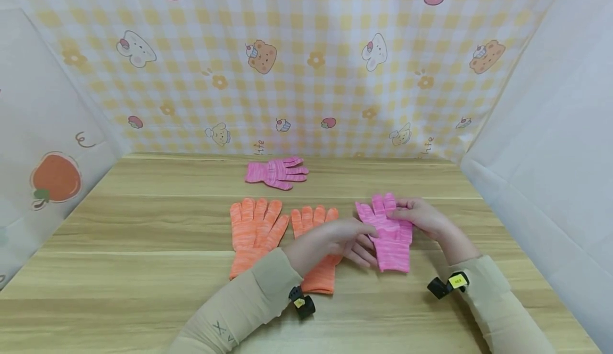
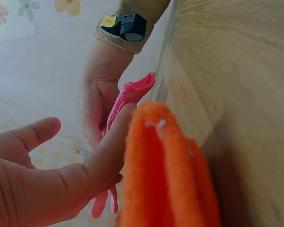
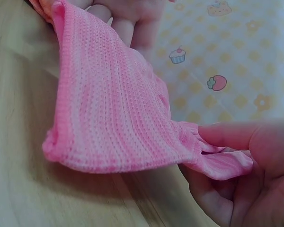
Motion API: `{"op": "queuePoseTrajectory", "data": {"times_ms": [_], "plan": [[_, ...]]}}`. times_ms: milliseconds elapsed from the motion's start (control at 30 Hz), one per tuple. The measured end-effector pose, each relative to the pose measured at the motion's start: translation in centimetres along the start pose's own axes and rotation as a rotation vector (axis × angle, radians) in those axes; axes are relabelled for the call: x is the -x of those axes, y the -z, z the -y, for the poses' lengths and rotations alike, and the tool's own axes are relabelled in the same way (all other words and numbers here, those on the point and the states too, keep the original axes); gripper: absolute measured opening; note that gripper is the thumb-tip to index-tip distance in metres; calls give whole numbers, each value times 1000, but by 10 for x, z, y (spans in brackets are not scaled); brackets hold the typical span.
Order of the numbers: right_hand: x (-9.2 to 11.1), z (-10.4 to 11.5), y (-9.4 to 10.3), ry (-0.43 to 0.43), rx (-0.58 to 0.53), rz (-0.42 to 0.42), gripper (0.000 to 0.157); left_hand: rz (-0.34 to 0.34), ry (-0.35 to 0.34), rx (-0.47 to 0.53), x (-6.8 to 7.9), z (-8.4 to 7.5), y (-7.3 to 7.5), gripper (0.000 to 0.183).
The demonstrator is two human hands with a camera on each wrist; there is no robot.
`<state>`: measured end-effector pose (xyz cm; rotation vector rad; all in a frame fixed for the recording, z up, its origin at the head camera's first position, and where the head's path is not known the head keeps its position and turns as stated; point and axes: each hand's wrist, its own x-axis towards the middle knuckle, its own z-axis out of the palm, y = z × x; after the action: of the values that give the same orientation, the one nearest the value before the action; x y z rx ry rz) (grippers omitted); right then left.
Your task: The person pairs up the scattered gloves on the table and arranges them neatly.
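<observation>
A pink knitted glove (image 1: 394, 245) is raised off the table at the right, cuff toward me and fingers pointing away. My right hand (image 1: 423, 216) pinches it at its finger end between thumb and fingers, as the right wrist view shows closely, with the cuff (image 3: 109, 104) hanging out to the left. At the glove's left edge is my left hand (image 1: 347, 237), its fingers extended against the fabric. In the left wrist view the left thumb (image 2: 40, 132) stands apart from the glove. An orange glove (image 1: 320, 277) lies partly hidden under my left wrist.
Another orange glove (image 1: 249, 231) lies flat to the left, fingers pointing away. A second pink glove (image 1: 275, 173) rests sideways near the back of the wooden table (image 1: 143, 210). A yellow checked cloth (image 1: 306, 88) hangs behind, with pale side walls left and right.
</observation>
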<state>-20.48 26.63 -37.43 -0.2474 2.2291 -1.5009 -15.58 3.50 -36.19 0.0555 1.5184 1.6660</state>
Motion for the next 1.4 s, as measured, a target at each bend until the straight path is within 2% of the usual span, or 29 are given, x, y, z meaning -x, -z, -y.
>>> {"op": "queuePoseTrajectory", "data": {"times_ms": [200, 700, 1033, 1233, 1400], "plan": [[-1, -3, 0, 1, 35, -2, 43, 6, 7, -4, 1, 0, 2, 28], [0, -3, 0, -9, 114, -17, 52, -2, 27, -83, 5, -3, 4, 42], [4, 0, 9, -12, 196, -15, 49, -7, 30, -125, 7, -6, 5, 52], [9, 5, 14, -5, 198, -20, 52, -43, 5, -228, 9, -10, 4, 53], [11, 8, 18, 37, 247, -44, 51, -96, -64, -423, 10, -11, 2, 56]]}}
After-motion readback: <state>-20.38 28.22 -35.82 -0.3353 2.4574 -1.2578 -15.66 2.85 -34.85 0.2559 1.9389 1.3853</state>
